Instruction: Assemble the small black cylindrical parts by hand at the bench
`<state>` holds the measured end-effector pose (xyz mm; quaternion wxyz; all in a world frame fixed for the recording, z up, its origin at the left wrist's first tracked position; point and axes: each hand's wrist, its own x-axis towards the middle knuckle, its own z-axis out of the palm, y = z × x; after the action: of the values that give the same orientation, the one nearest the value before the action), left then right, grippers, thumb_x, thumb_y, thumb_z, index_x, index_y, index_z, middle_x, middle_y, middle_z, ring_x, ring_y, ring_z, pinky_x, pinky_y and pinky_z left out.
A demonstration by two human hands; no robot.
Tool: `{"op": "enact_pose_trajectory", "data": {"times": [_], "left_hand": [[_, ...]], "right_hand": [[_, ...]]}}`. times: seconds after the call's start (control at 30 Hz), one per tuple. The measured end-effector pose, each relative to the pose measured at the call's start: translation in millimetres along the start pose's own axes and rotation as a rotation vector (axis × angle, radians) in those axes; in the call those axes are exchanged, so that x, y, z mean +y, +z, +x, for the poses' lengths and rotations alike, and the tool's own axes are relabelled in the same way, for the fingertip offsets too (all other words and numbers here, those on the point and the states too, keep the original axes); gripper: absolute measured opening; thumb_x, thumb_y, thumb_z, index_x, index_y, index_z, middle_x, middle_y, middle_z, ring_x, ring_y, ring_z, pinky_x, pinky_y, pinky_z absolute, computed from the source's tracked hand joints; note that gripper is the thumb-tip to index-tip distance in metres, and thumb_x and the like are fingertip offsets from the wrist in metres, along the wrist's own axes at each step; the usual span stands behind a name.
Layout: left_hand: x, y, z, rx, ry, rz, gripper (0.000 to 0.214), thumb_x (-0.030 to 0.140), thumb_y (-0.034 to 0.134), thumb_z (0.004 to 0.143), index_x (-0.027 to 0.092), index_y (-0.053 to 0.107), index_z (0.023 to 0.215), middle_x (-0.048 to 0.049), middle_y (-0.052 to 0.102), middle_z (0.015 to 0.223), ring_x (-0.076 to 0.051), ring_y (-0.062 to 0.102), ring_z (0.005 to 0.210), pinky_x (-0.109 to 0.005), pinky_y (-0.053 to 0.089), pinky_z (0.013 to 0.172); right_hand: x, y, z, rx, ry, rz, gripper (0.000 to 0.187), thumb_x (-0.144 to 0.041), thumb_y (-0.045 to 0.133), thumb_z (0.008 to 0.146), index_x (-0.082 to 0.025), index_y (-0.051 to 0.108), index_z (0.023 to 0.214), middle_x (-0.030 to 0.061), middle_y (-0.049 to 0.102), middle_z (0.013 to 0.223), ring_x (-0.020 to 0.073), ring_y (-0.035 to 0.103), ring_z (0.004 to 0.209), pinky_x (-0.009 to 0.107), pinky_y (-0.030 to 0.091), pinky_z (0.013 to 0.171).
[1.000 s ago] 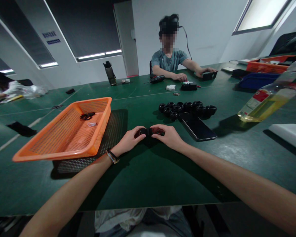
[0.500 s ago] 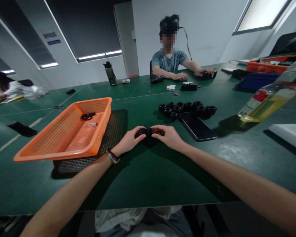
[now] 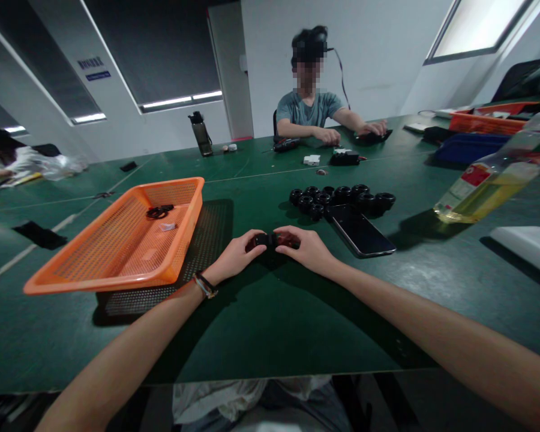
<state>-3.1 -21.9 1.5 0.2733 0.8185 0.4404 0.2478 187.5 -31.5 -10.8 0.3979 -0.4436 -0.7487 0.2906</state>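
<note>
My left hand [image 3: 234, 258] and my right hand [image 3: 309, 249] meet over the green table [image 3: 270, 324], both closed on a small black part [image 3: 270, 240] held between their fingertips. Most of that part is hidden by my fingers. Just beyond my right hand lies a cluster of several black round parts [image 3: 342, 198], with a dark phone [image 3: 359, 230] flat beside it. An orange mesh basket [image 3: 121, 237] stands to the left of my left hand, with a black ring-like piece [image 3: 159, 211] and a small pale item [image 3: 167, 227] inside.
A person in a grey shirt [image 3: 308, 108] sits across the table, hands on a dark object. A bottle of yellow liquid [image 3: 490, 183] lies at right, near a white flat thing [image 3: 528, 243]. Blue and orange trays [image 3: 472, 144] stand far right. A dark flask [image 3: 201, 133] stands at the back.
My hands stay in place on the black part, with only slight finger shifts. The person opposite has moved their hands a little over their dark object.
</note>
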Motion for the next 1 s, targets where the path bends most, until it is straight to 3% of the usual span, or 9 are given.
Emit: {"op": "enact_pose_trajectory", "data": {"times": [1.0], "left_hand": [[0.9,-0.2,0.3,-0.009,-0.006,0.011,0.031,0.029,0.047,0.081,0.015,0.051,0.108,-0.0044,0.061,0.09,-0.017,0.057,0.079,-0.027,0.044,0.073]], "right_hand": [[-2.9,0.5,0.0,-0.016,0.028,-0.033,0.027,-0.01,0.06,0.071,-0.017,0.061,0.096,0.0013,0.067,0.079,0.0146,0.063,0.074,0.03,0.05,0.07]]}}
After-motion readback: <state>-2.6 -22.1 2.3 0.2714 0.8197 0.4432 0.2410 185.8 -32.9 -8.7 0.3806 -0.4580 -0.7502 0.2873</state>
